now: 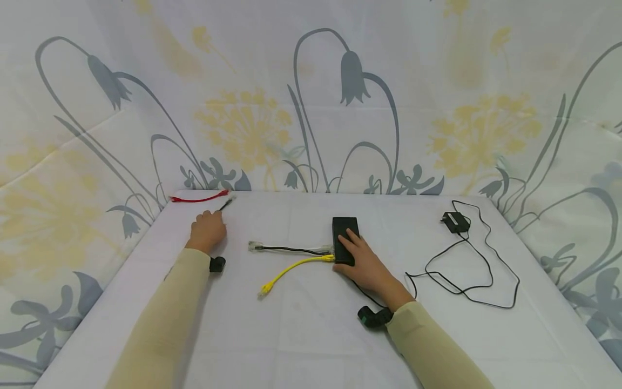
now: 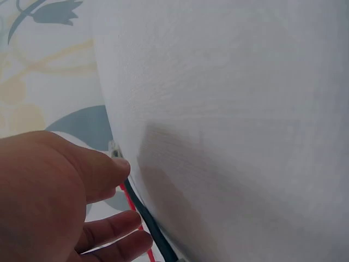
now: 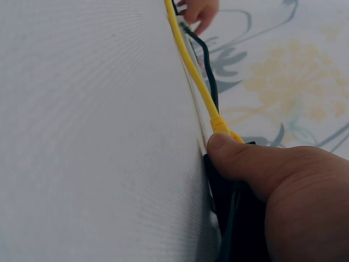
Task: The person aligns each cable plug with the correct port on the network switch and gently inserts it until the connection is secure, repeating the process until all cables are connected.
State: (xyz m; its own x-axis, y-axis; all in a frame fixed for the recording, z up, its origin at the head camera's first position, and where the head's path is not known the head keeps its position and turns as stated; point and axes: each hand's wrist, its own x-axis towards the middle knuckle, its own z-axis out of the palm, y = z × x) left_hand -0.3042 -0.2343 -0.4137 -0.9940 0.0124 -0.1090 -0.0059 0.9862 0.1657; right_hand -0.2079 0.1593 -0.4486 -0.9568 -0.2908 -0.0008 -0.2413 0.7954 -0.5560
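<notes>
In the head view my left hand [image 1: 208, 232] pinches a short black network cable [image 1: 225, 205] near the table's far left. Its clear plug [image 2: 114, 148] shows just beyond the thumb tip in the left wrist view. My right hand [image 1: 363, 263] grips a black network switch [image 1: 345, 224], fingers across the top and thumb at its near left corner. A yellow network cable [image 1: 296, 264] and a second black network cable [image 1: 291, 249] run left from the switch. The thumb lies right beside the yellow plug [image 3: 219, 124]. The underside of the switch is hidden.
A red network cable [image 1: 199, 200] lies along the far left table edge. On the right rests a black power adapter [image 1: 455, 222] with its thin cord [image 1: 492, 270] looped loosely across the white table [image 1: 291, 346]. A flower-patterned curtain [image 1: 272, 65] hangs behind.
</notes>
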